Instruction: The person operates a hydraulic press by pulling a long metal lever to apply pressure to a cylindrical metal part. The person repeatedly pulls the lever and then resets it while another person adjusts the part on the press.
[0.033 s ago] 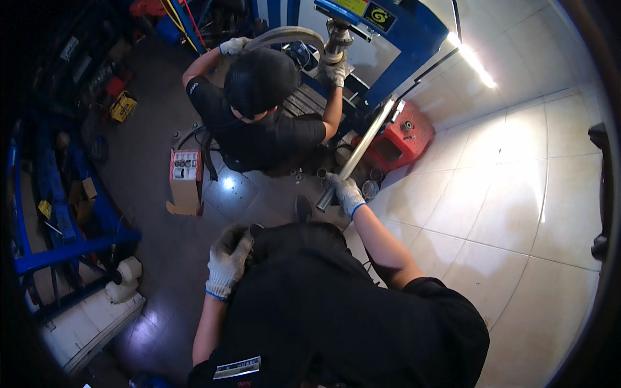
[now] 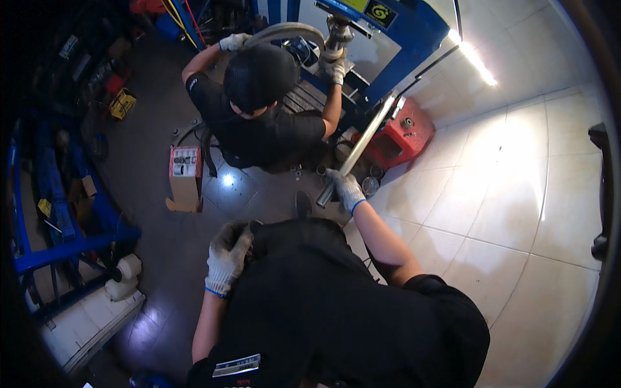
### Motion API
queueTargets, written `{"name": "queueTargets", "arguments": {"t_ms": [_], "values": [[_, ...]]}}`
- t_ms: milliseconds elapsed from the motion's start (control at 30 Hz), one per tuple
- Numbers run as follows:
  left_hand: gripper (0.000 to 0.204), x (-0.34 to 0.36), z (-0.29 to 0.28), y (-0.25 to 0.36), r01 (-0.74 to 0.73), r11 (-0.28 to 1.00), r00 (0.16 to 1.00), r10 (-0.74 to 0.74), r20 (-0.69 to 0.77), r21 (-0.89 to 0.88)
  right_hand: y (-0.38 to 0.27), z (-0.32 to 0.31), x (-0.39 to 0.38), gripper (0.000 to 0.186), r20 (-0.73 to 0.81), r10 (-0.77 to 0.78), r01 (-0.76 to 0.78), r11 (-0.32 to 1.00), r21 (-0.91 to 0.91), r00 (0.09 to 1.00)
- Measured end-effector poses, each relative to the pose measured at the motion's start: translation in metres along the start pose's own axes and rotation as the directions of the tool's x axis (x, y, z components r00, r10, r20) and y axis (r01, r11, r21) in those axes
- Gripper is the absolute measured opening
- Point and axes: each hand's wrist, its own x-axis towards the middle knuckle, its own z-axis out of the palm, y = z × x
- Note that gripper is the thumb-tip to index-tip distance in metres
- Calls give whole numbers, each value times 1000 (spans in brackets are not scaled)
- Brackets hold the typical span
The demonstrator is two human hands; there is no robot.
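Note:
My right hand [image 2: 348, 189], in a white knit glove with a blue cuff, is closed around a long shiny metal pipe [image 2: 362, 143]. The pipe slants up and away toward a blue press frame [image 2: 401, 55]. Low beside my left thigh rests my gloved left hand [image 2: 228, 258], fingers loosely bent and thumb apart, with nothing visible in it; its fingertips are partly hidden. Ahead, a co-worker in black bends at the press. One of their gloved hands is on a curved metal arm [image 2: 288, 29], the other on a cylindrical metal piece [image 2: 334, 54] under the ram.
A red metal housing [image 2: 414, 132] stands by the tiled wall, with several metal rings [image 2: 370, 186] near it. On the floor at left lies an open cardboard box [image 2: 185, 165] holding metal parts. Blue metal racking [image 2: 71, 255] and a white plastic container [image 2: 124, 279] line the left side.

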Motion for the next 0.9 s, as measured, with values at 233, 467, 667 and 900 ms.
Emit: {"name": "queueTargets", "arguments": {"t_ms": [233, 467, 667, 900], "values": [[29, -3, 2, -5, 41, 991, 999, -40, 11, -131, 1, -3, -6, 61, -21, -41, 40, 999, -16, 999], [30, -4, 4, -3, 6, 997, 1000, -4, 19, -72, 18, -2, -6, 70, -65, -56, 66, 986, 155, 996], [30, -2, 4, -7, 58, 998, 998, -57, 32, -37, 48, -7, 2, 61, 109, 32, -82, 867, 492, 994], [32, 8, 2, -11, 28, 996, 998, -23, 57, -84, 64, -21, 16, 49, -107, -74, 116, 878, 464, 991]]}}
